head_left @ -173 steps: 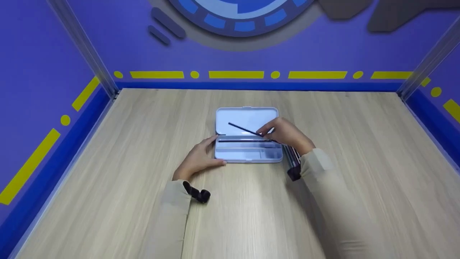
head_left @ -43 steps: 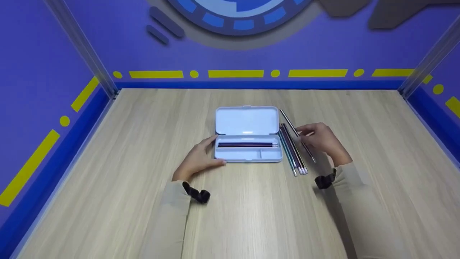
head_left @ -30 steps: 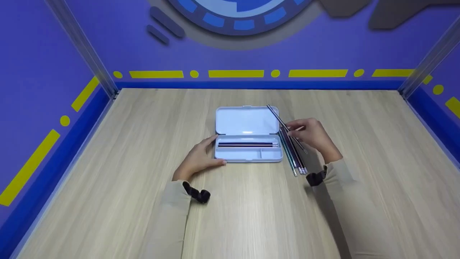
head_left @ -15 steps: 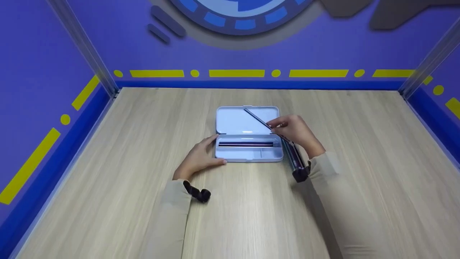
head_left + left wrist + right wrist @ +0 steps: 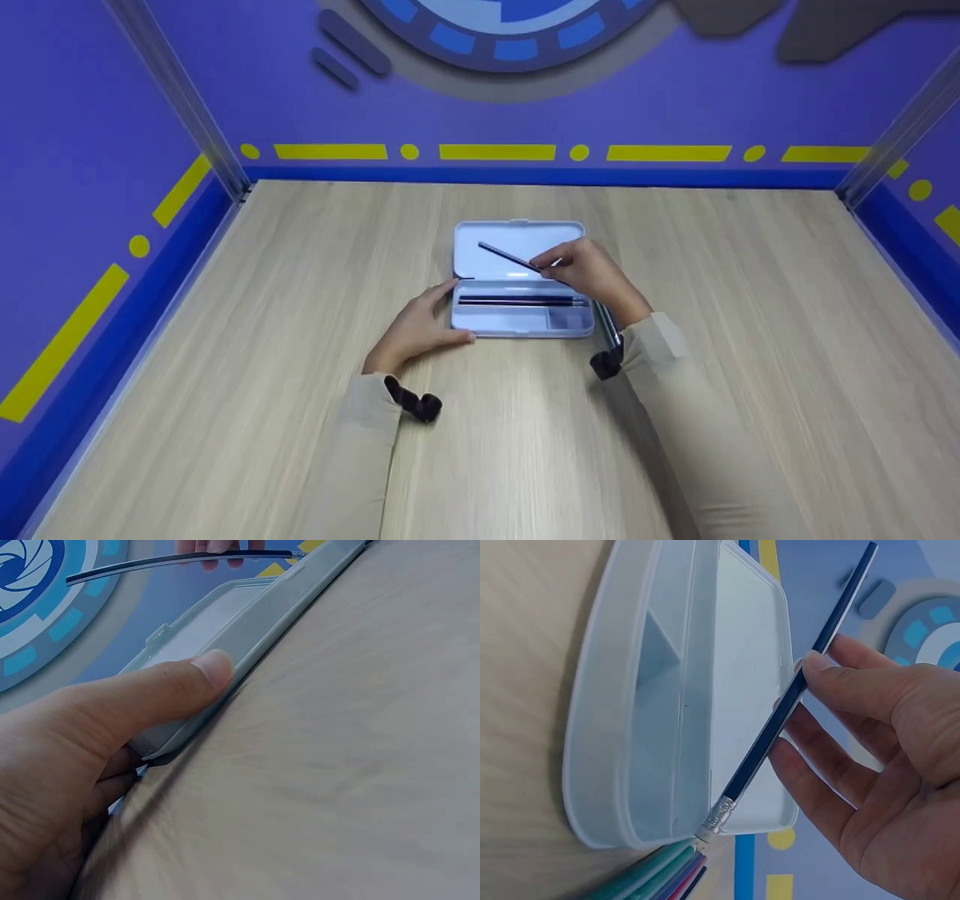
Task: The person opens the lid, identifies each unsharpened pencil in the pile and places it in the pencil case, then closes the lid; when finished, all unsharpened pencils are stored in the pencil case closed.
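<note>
A pale pencil case (image 5: 499,321) lies with its lid (image 5: 480,234) folded back on the table. My left hand (image 5: 412,330) grips the case's left end, the thumb on its front wall in the left wrist view. Above the case, my right hand (image 5: 596,276) pinches a dark striped pencil (image 5: 769,735) between thumb and fingers. This pencil slants, its eraser end low and to the right in the head view. Several dark pencils (image 5: 510,301) lie lengthwise in the back compartment. More pencils (image 5: 656,874), some green, sit just right of the case, partly hidden by my right hand and wrist.
The light wooden table (image 5: 300,262) stretches around the case on all sides. Blue-purple panels (image 5: 480,120) with yellow marks stand at the back and both sides. A small front-right compartment (image 5: 568,320) is walled off inside the case.
My right hand has carried the pencil leftward from beside the loose pencils to above the case, tilting it flatter. The left hand has stayed on the case's left end.
</note>
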`<state>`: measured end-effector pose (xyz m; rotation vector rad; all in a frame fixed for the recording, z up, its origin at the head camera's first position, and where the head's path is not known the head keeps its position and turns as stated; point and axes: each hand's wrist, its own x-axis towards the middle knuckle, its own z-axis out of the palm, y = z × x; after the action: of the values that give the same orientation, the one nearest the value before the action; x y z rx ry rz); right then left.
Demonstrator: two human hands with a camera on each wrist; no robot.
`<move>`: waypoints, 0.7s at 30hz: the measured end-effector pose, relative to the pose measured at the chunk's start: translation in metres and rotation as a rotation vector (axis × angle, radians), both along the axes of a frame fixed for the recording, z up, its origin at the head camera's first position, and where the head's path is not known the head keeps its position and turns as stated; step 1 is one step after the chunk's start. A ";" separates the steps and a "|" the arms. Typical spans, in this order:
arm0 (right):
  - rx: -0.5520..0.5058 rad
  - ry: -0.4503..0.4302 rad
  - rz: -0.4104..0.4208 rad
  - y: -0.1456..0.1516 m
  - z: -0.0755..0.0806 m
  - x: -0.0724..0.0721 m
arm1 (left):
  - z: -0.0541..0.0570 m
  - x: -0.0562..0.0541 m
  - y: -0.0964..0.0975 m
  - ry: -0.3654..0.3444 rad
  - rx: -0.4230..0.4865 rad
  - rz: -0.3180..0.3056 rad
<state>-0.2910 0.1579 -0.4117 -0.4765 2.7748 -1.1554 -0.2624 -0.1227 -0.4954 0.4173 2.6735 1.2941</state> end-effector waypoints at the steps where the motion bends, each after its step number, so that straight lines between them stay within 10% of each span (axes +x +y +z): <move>1: 0.003 0.005 0.001 -0.002 0.000 0.000 | 0.000 0.000 0.000 0.000 -0.003 0.001; 21: 0.050 -0.055 -0.002 -0.007 -0.008 0.000 | 0.001 0.001 0.000 -0.007 0.002 0.001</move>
<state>-0.2915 0.1504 -0.4193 -0.4301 2.7506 -1.0796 -0.2618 -0.1229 -0.4941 0.4111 2.6674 1.2955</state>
